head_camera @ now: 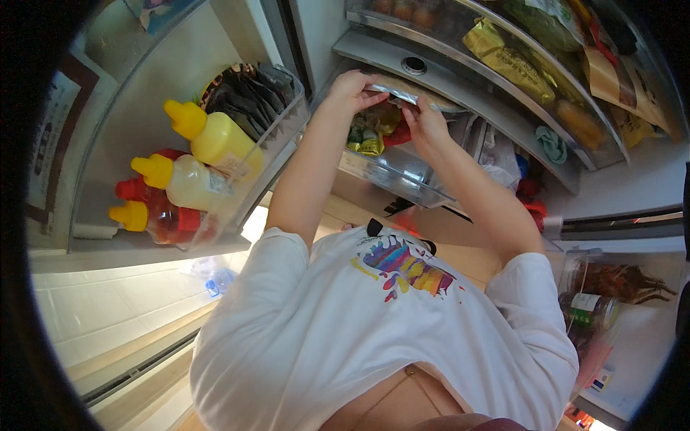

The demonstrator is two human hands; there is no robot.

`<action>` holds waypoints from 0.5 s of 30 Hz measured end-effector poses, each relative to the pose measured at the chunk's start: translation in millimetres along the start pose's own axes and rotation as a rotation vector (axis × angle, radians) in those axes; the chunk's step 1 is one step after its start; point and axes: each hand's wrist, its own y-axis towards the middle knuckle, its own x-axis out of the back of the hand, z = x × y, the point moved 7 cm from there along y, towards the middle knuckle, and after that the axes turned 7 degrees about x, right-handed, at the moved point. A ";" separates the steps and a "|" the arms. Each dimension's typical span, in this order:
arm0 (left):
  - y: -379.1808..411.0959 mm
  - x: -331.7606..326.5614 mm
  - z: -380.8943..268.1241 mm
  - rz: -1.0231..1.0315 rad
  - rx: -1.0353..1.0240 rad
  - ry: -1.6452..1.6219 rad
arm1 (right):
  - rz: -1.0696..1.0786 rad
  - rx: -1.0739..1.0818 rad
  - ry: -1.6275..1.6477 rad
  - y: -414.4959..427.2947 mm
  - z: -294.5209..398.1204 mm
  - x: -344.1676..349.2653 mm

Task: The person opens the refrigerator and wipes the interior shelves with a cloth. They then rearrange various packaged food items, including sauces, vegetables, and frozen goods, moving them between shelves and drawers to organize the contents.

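Both hands are at a flat packet (398,94) with a silvery front edge and a tan upper side, just under a grey shelf front (372,51) in a fridge. My left hand (353,91) pinches its left end between thumb and fingers. Further right, my right hand (428,124) grips the same edge. Below the packet, a clear plastic drawer (385,175) stands pulled out. Yellow-green food packets (369,137) and something red (398,133) lie inside it. The far part of the flat packet is hidden under the shelf.
The left door bin holds a yellow squeeze bottle (223,140), a pale one (191,180), red sauce bottles (167,221) and black sachets (237,99). Higher up, a clear-fronted drawer holds eggs (404,12) and a gold packet (506,62). The right door bin holds a jar (587,310).
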 end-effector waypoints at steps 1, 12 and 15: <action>7.8 5.2 -0.6 -0.055 -0.075 -0.032 | -0.002 0.015 -0.034 9.3 -5.2 -2.1; 16.5 21.5 26.2 -0.298 0.094 -0.170 | 0.003 -0.361 -0.383 55.9 -67.3 6.9; 8.2 24.2 18.8 -0.263 -0.033 -0.070 | 0.018 -0.440 -0.382 48.7 -63.1 9.2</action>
